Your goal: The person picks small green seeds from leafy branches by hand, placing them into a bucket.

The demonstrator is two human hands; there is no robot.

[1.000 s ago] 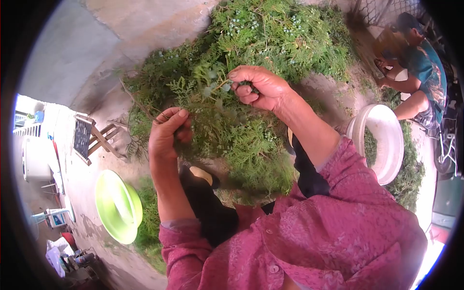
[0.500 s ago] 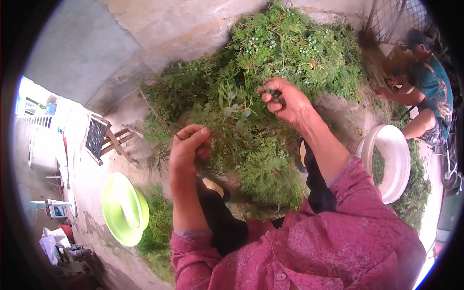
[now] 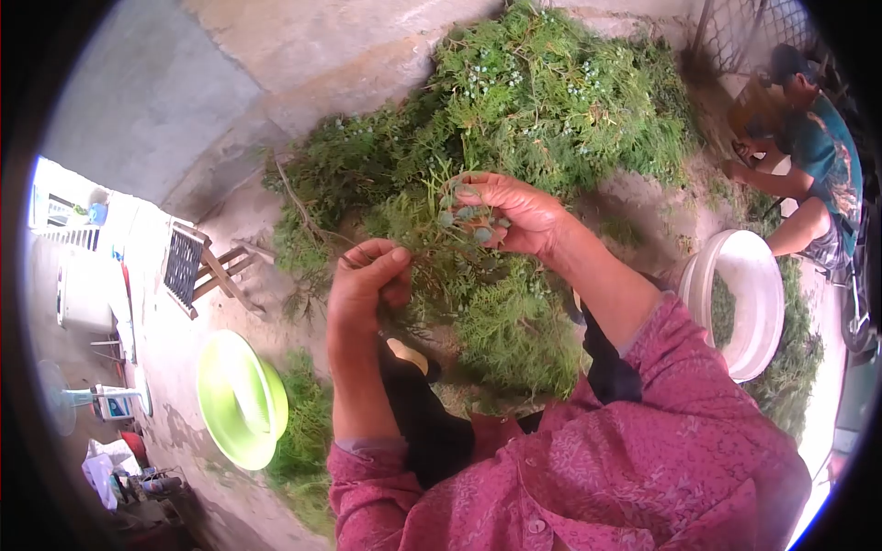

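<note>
My left hand (image 3: 369,277) is closed around the stem of a green conifer branch (image 3: 424,266), whose flat leafy sprays reach out to the right. At the branch's far end, the curled fingers of my right hand (image 3: 516,213) are on a cluster of small bluish-green cones (image 3: 447,220). A few cones show against the fingers of that hand; its palm side is partly hidden. Behind both hands rises a large heap of cut conifer branches (image 3: 560,101), dotted with more pale cones. Loose greenery also lies below, between my feet.
A lime-green basin (image 3: 209,404) stands on the left, near a small folding stool (image 3: 184,266). To the right is a white bucket (image 3: 767,308) with greenery beside it. Another person (image 3: 822,156) sits at the far right. A concrete wall (image 3: 340,55) runs along the back.
My right hand has come down and left, from above the branch to its cone cluster, and its fingers have loosened from a tighter curl around cones. My left hand has barely moved.
</note>
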